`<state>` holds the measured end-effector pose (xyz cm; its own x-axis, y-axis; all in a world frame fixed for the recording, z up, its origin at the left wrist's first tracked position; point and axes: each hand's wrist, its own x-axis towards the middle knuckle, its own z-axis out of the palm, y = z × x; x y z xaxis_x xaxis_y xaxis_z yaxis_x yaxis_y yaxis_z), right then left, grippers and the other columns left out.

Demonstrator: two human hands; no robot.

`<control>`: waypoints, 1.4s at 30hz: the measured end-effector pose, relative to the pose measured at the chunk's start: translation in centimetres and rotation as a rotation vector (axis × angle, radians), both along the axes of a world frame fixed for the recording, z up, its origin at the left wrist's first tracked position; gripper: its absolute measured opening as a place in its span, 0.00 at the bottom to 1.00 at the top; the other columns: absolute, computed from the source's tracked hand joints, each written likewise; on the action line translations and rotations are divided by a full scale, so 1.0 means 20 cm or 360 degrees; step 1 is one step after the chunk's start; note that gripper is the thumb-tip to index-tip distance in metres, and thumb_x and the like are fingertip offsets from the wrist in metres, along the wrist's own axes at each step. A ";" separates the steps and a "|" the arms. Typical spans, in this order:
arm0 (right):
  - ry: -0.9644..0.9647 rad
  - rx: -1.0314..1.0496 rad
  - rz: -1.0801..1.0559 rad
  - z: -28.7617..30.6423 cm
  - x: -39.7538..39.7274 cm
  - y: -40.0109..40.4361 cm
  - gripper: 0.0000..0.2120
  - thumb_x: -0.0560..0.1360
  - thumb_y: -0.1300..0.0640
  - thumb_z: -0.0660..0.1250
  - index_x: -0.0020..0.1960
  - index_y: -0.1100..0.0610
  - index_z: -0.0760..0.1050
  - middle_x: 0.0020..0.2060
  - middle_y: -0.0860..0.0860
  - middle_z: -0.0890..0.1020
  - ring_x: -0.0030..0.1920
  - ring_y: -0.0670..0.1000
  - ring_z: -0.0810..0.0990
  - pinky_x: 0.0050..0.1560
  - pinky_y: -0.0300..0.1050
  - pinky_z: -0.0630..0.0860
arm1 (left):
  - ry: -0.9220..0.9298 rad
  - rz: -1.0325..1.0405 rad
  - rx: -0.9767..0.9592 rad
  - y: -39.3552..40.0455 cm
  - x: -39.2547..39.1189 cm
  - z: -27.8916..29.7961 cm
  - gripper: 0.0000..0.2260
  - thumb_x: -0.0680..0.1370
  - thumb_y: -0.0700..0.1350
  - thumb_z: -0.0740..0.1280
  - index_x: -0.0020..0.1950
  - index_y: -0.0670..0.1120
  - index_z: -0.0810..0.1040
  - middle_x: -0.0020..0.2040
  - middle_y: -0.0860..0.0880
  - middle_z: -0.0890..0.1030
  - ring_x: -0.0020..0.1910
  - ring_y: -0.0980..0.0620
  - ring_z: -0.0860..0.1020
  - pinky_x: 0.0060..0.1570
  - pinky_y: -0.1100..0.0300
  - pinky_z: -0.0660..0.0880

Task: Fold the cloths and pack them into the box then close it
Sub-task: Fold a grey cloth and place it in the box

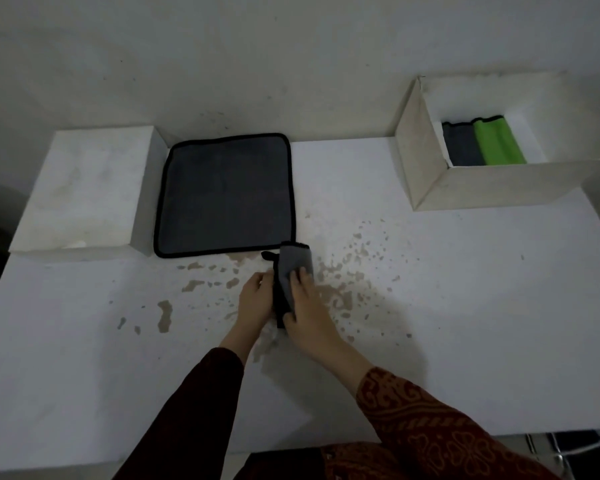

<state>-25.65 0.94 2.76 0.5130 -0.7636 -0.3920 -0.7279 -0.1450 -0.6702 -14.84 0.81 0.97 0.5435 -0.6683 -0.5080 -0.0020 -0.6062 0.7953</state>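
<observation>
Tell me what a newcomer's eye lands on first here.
First the green cloth, the only bright colour, lying beside a dark folded cloth inside the open white box at far right. Next the big dark flat cloth spread at centre-left. Then the left hand and right hand folding a small grey cloth near the middle.

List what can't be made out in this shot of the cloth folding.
- Folded grey cloth, head view: its near end and fold count, covered by the left hand and right hand.
- Open box, head view: the floor beside the packed grey cloth and green cloth, and whether more lie beneath, hidden by its near wall.
- White block at left: whether it is the lid, unclear.
</observation>
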 end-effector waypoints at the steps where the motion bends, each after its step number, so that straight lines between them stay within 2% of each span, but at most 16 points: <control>1: 0.0110 -0.0032 0.0092 -0.02 0.02 0.01 0.32 0.79 0.58 0.55 0.76 0.59 0.40 0.77 0.56 0.40 0.77 0.54 0.39 0.77 0.49 0.45 | 0.0020 0.0010 0.0009 0.00 0.00 0.01 0.15 0.80 0.51 0.57 0.40 0.43 0.74 0.37 0.46 0.76 0.39 0.48 0.75 0.40 0.56 0.71; 4: 0.0327 -0.0108 0.0221 -0.07 0.05 0.04 0.32 0.80 0.50 0.52 0.76 0.58 0.38 0.76 0.56 0.38 0.76 0.55 0.35 0.76 0.53 0.39 | 0.0001 -0.0074 0.0037 -0.01 0.01 0.02 0.13 0.79 0.50 0.61 0.39 0.45 0.75 0.37 0.48 0.77 0.39 0.50 0.75 0.43 0.58 0.72; 7: 0.0193 -0.0024 0.0173 -0.07 0.05 0.02 0.29 0.81 0.51 0.49 0.76 0.56 0.41 0.77 0.55 0.39 0.76 0.54 0.36 0.76 0.53 0.40 | -0.0063 -0.0166 0.0030 -0.01 0.02 0.02 0.05 0.79 0.45 0.61 0.48 0.44 0.74 0.38 0.50 0.77 0.43 0.49 0.76 0.44 0.58 0.74; 10: -0.0236 0.0022 -0.0181 -0.04 -0.01 -0.02 0.23 0.81 0.56 0.54 0.75 0.55 0.56 0.77 0.54 0.50 0.77 0.54 0.47 0.77 0.49 0.50 | 0.0033 -0.0154 -0.0084 0.00 0.02 0.04 0.06 0.79 0.43 0.61 0.49 0.42 0.75 0.38 0.50 0.77 0.40 0.51 0.77 0.41 0.61 0.75; 12: -0.0381 0.0044 -0.0360 -0.03 -0.09 -0.05 0.22 0.79 0.60 0.58 0.72 0.53 0.62 0.75 0.53 0.56 0.75 0.53 0.56 0.75 0.49 0.59 | 0.0123 -0.0131 -0.0131 0.00 0.01 0.06 0.07 0.80 0.43 0.61 0.49 0.41 0.76 0.40 0.47 0.78 0.40 0.50 0.77 0.41 0.58 0.76; 16: -0.0642 0.0293 -0.0474 0.03 -0.22 -0.15 0.23 0.77 0.64 0.61 0.68 0.47 0.67 0.66 0.51 0.70 0.65 0.52 0.71 0.63 0.52 0.75 | 0.0283 -0.0116 -0.0196 -0.04 -0.05 0.13 0.08 0.80 0.44 0.61 0.47 0.42 0.77 0.43 0.44 0.80 0.43 0.46 0.78 0.46 0.49 0.78; 21: -0.0952 0.0583 -0.0452 0.19 -0.38 -0.31 0.26 0.75 0.66 0.65 0.69 0.47 0.65 0.65 0.49 0.70 0.60 0.50 0.77 0.56 0.49 0.80 | 0.0325 -0.0264 -0.0307 -0.16 -0.15 0.28 0.11 0.80 0.45 0.61 0.45 0.39 0.76 0.40 0.44 0.77 0.40 0.47 0.75 0.38 0.55 0.73; 24: -0.1012 0.0593 -0.0456 0.30 -0.51 -0.44 0.30 0.75 0.67 0.65 0.72 0.47 0.63 0.62 0.42 0.72 0.58 0.47 0.79 0.55 0.50 0.80 | 0.0382 -0.0379 -0.0380 -0.26 -0.25 0.39 0.10 0.80 0.45 0.61 0.41 0.43 0.75 0.39 0.47 0.78 0.39 0.50 0.76 0.36 0.60 0.75; 27: -0.1035 0.0462 -0.0429 0.43 -0.66 -0.59 0.31 0.75 0.68 0.65 0.71 0.45 0.63 0.60 0.38 0.72 0.57 0.44 0.79 0.53 0.48 0.81 | 0.0507 -0.0540 -0.0479 -0.40 -0.38 0.52 0.05 0.79 0.41 0.62 0.52 0.47 0.76 0.46 0.49 0.81 0.46 0.50 0.80 0.36 0.64 0.78; 29: -0.1018 0.0348 -0.0400 0.53 -0.77 -0.71 0.30 0.75 0.68 0.65 0.70 0.44 0.63 0.60 0.35 0.71 0.54 0.38 0.79 0.50 0.44 0.82 | 0.0505 -0.0685 -0.0561 -0.51 -0.46 0.60 0.15 0.78 0.39 0.63 0.64 0.48 0.70 0.53 0.46 0.80 0.52 0.49 0.80 0.41 0.63 0.80; 31: -0.1008 0.0218 -0.0387 0.62 -0.90 -0.86 0.30 0.74 0.68 0.65 0.69 0.45 0.63 0.59 0.33 0.70 0.52 0.36 0.79 0.48 0.39 0.81 | 0.0414 -0.0848 -0.0665 -0.64 -0.58 0.68 0.27 0.77 0.38 0.64 0.73 0.52 0.59 0.59 0.45 0.76 0.55 0.48 0.79 0.48 0.58 0.81; 33: -0.0988 0.0074 -0.0388 0.69 -1.00 -1.00 0.29 0.74 0.68 0.66 0.70 0.48 0.64 0.60 0.37 0.71 0.53 0.40 0.79 0.47 0.36 0.80 | 0.0287 -0.0972 -0.0744 -0.77 -0.68 0.75 0.32 0.77 0.37 0.64 0.75 0.54 0.52 0.61 0.43 0.74 0.56 0.44 0.78 0.53 0.50 0.79; 35: -0.0947 -0.0062 -0.0413 0.76 -1.12 -1.16 0.29 0.73 0.67 0.67 0.71 0.52 0.64 0.60 0.42 0.70 0.54 0.42 0.76 0.47 0.34 0.80 | 0.0203 -0.1005 -0.0807 -0.93 -0.82 0.80 0.33 0.77 0.36 0.64 0.75 0.55 0.52 0.62 0.41 0.73 0.55 0.41 0.78 0.53 0.47 0.79; 37: -0.0825 -0.0198 -0.0386 0.78 -1.22 -1.31 0.29 0.73 0.66 0.68 0.71 0.53 0.64 0.61 0.45 0.70 0.54 0.43 0.76 0.49 0.34 0.80 | 0.0159 -0.1007 -0.0832 -1.07 -0.92 0.81 0.31 0.77 0.36 0.64 0.74 0.55 0.54 0.63 0.42 0.72 0.53 0.43 0.79 0.51 0.51 0.80; 40: -0.0528 -0.0339 -0.0377 0.76 -1.41 -1.56 0.30 0.72 0.62 0.69 0.71 0.48 0.64 0.66 0.53 0.69 0.58 0.54 0.77 0.55 0.51 0.80 | 0.0183 -0.0999 -0.0800 -1.33 -1.14 0.76 0.30 0.75 0.33 0.65 0.73 0.52 0.58 0.65 0.41 0.70 0.54 0.43 0.78 0.43 0.63 0.80; 42: -0.0252 -0.0383 -0.0317 0.72 -1.49 -1.69 0.32 0.72 0.64 0.68 0.72 0.50 0.63 0.66 0.58 0.68 0.61 0.58 0.74 0.60 0.52 0.76 | 0.0147 -0.1031 -0.0711 -1.48 -1.24 0.67 0.30 0.74 0.33 0.65 0.73 0.49 0.58 0.68 0.41 0.68 0.59 0.44 0.75 0.45 0.63 0.80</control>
